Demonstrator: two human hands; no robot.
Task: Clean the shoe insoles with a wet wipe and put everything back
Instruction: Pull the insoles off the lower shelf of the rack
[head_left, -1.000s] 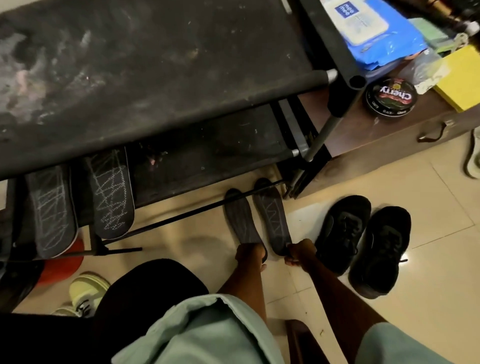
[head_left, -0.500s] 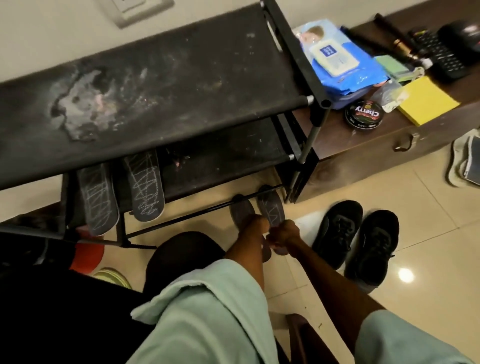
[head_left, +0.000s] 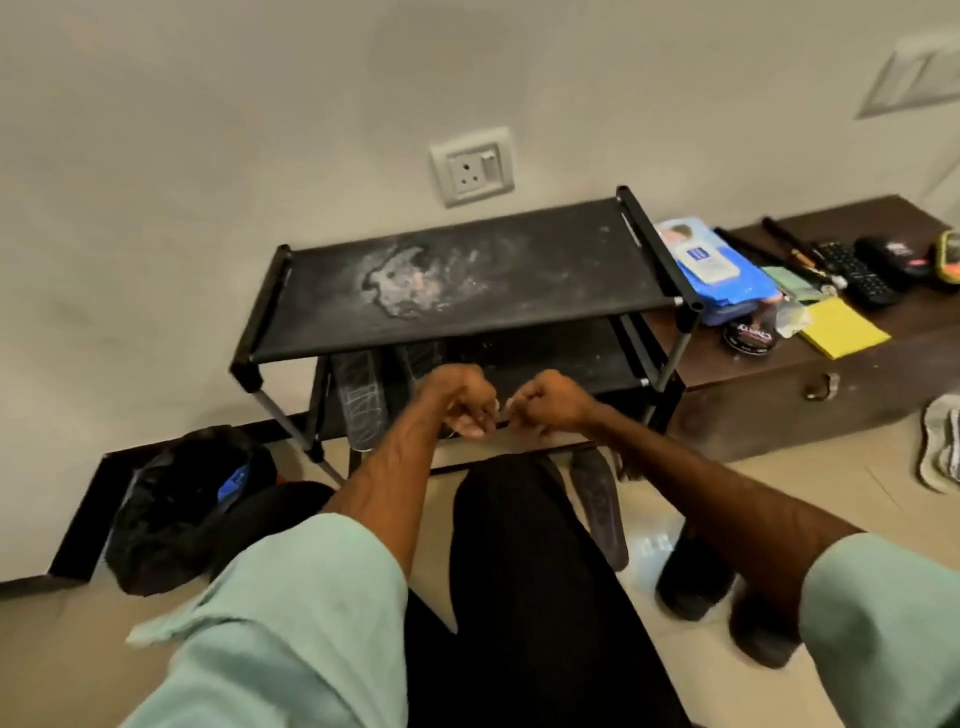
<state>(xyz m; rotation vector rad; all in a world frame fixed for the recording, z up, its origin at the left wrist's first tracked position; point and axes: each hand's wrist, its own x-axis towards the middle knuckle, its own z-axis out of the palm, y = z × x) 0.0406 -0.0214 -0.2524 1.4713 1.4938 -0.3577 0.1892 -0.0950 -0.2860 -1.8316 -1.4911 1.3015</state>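
Obs: left hand (head_left: 460, 400) and right hand (head_left: 553, 408) curled, nearly touching, before shoe rack (head_left: 467, 291); grip unclear. One insole (head_left: 597, 509) on floor (head_left: 857, 483) below right hand, apart. Earlier both gripped insole heels

The round black tin (head_left: 748, 338) reads "Cherry", upside down.

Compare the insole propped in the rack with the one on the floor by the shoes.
The rack insole stands tilted against the shoe rack's lower shelf; the floor insole lies on the tiles. The rack insole shows pale scribbled lines; the floor insole looks plain dark. The rack insole is toward the rack's left end, the floor insole toward its right, by the black shoes. Both are dark and long.
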